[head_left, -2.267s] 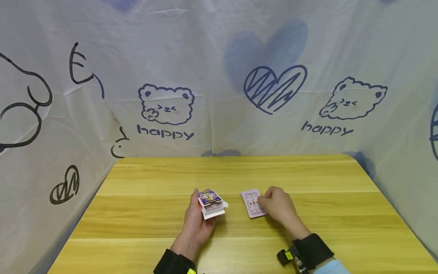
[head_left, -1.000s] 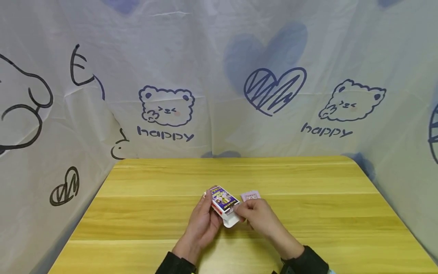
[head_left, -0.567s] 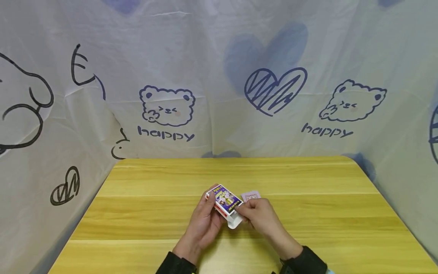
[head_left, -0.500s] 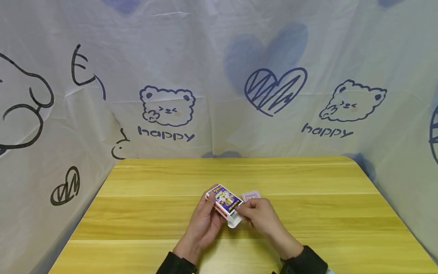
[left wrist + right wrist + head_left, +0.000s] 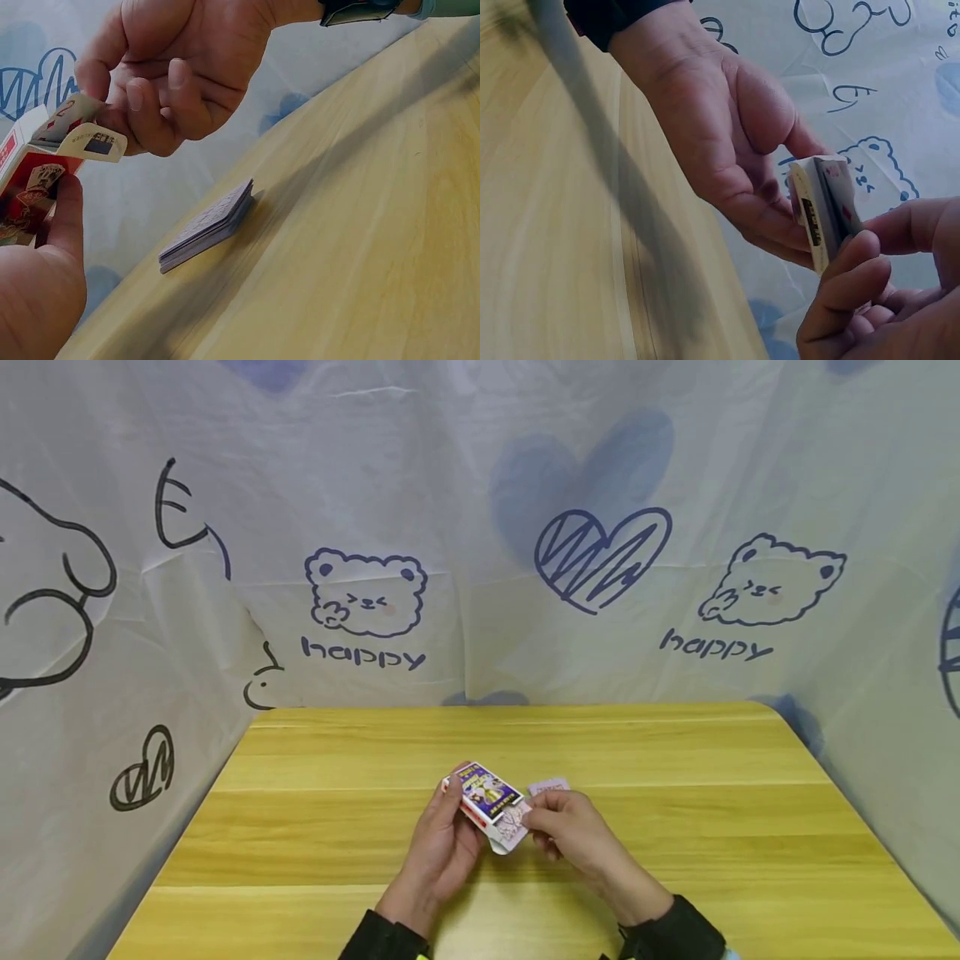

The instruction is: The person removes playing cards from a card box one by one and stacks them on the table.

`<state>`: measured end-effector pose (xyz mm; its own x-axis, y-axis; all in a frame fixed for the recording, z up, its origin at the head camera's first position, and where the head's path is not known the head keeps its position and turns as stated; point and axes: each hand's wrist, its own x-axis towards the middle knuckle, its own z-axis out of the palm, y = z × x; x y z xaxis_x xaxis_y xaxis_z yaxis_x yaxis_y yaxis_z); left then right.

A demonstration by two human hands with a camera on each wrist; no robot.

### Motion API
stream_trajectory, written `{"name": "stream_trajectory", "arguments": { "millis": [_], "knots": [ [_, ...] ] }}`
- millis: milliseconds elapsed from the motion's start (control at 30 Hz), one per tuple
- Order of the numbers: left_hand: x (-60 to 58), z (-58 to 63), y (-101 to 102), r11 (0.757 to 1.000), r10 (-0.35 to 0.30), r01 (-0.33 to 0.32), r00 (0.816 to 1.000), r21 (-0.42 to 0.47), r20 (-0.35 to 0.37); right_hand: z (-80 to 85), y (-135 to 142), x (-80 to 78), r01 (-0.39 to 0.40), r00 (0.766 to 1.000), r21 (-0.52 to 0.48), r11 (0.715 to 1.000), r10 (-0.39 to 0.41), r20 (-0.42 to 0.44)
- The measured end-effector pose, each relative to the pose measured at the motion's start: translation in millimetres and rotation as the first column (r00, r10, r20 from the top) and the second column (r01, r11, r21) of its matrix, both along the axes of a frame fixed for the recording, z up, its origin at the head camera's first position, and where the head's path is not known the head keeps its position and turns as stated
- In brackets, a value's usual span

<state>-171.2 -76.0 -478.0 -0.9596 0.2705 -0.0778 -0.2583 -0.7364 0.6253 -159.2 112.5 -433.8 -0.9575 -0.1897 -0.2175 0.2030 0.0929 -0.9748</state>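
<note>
Purple-faced, white-edged cardboard card box (image 5: 487, 789) sits gripped in my left hand (image 5: 444, 856), a pattern-backed paper playing card (image 5: 512, 823) jutting from its open end, pinched by my right hand (image 5: 588, 839). A skewed pull could, I judge, bend the card or snag the flap. The box's long axis slants, mouth toward my right hand and back toward me. Beyond that hand, a pink-backed card stack (image 5: 549, 786) lies on the yellow wood-grain table (image 5: 675, 760).

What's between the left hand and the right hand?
In the head view, the playing-card box, gripped by the left hand, with at least one playing card poking from its open end, pinched by the right hand.
</note>
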Motion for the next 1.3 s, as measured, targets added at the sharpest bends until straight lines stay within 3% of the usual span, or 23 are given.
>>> {"name": "stream_trajectory", "arguments": {
  "millis": [267,700,1000,1300],
  "knots": [
    [0.1,-0.1,1.2,1.000,0.005,-0.005,1.000,0.004,0.005,2.0,1.9,1.7,0.002,1.000,0.048,0.999,-0.002,-0.011],
    [-2.7,-0.1,-0.1,0.999,0.053,-0.053,0.998,-0.011,0.017,1.4,5.5,0.6,-0.147,0.989,-0.022,0.989,0.147,0.007],
    [-1.6,0.1,0.1,1.000,0.021,-0.021,1.000,-0.009,0.020,-0.3,4.2,-0.4,-0.079,0.996,0.038,0.996,0.081,-0.046],
    [-2.0,0.4,-1.0,0.999,0.046,-0.046,0.998,-0.016,0.033,5.8,6.9,1.2,-0.121,0.991,0.092,0.988,0.125,-0.041]
  ]
}}
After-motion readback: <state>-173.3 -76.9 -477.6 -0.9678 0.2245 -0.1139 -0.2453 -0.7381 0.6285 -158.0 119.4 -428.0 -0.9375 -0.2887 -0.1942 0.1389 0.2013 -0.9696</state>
